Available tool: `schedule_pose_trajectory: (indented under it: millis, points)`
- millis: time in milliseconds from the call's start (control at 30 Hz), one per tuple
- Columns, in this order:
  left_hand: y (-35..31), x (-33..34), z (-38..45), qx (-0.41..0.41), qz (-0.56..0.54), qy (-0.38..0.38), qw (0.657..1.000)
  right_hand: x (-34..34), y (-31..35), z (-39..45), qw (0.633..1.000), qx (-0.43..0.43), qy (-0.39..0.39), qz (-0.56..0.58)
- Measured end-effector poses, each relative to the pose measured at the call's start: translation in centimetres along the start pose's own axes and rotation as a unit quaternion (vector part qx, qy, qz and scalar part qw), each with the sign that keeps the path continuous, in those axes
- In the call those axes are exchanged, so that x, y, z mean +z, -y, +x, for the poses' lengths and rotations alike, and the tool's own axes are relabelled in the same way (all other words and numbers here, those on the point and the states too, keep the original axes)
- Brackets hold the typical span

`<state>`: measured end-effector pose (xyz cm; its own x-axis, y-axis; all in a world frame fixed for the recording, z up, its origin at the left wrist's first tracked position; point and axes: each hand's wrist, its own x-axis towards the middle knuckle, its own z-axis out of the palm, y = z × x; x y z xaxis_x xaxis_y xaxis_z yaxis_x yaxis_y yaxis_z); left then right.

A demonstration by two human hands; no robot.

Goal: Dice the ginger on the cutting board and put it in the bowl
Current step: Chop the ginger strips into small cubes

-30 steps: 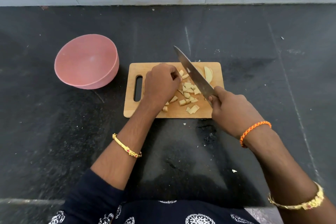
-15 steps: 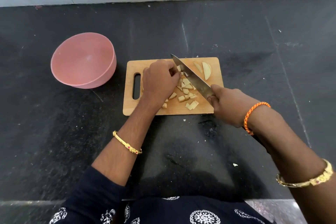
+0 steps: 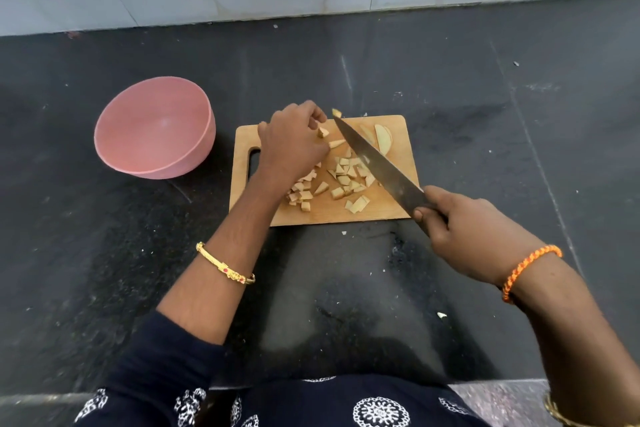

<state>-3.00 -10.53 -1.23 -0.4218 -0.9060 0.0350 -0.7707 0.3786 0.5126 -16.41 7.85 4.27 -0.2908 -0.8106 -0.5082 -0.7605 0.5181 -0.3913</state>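
Several dozen pale diced ginger pieces (image 3: pixel 346 180) lie scattered over the middle of the cutting board (image 3: pixel 398 208), which sits at the centre of the frame, and we judge them light, firm and a little moist, so they may cling to fingers or to steel. At the board's upper right corner two or three uncut slices (image 3: pixel 382 139) wait, thin, curved and tan-edged; these look stiff enough to hold flat under fingertips while being cut. Our left hand (image 3: pixel 294 146) hovers over the board's upper left part with its fingers curled, seemingly pinching a small piece of ginger (image 3: pixel 323 132). Our right hand (image 3: pixel 464 232) is wrapped round the handle of the knife (image 3: pixel 374 163), whose long grey blade slants up and left across the board, its tip near a stray bit (image 3: pixel 336 113) at the board's top edge.

We think the cubes are best gathered in a loose scoop, or pushed along the smooth wood with the blade's flat. Left of the board stands the bowl (image 3: pixel 204 135), pink, matte, round and deep, with nothing in it so far as we see. Underneath lies the dark speckled stone counter (image 3: pixel 104 270), flecked with crumbs.
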Motion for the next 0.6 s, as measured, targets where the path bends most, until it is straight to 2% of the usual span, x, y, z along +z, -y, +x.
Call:
schedule_pose_trajectory:
  millis: [67, 167, 233, 367, 467, 600]
  points:
    - [-0.7, 0.0, 0.3, 0.020, -0.004, 0.033, 0.999, 0.4, -0.6, 0.0, 0.999, 0.006, -0.030, 0.037]
    - [-2.1, 0.2, 1.0, 0.066, 0.046, 0.087, 0.993, 1.4, -1.5, 0.3, 0.995, 0.011, -0.061, 0.075]
    - [-2.5, 0.3, 1.4, 0.066, 0.071, 0.115, 0.989, 1.9, -2.0, 0.2, 0.993, 0.008, -0.071, 0.089]
    - [-2.1, 0.0, 1.6, 0.045, -0.017, 0.128, 0.991, 2.5, -2.8, -0.2, 0.992, -0.007, -0.068, 0.103]
    - [-2.0, -0.7, 1.7, 0.064, -0.067, 0.124, 0.988, 2.4, -3.0, -0.3, 0.993, -0.027, -0.045, 0.108]
    - [-2.4, -1.9, 2.0, 0.031, -0.226, 0.178, 0.957, 2.0, -2.9, 0.0, 0.992, -0.049, -0.041, 0.107]
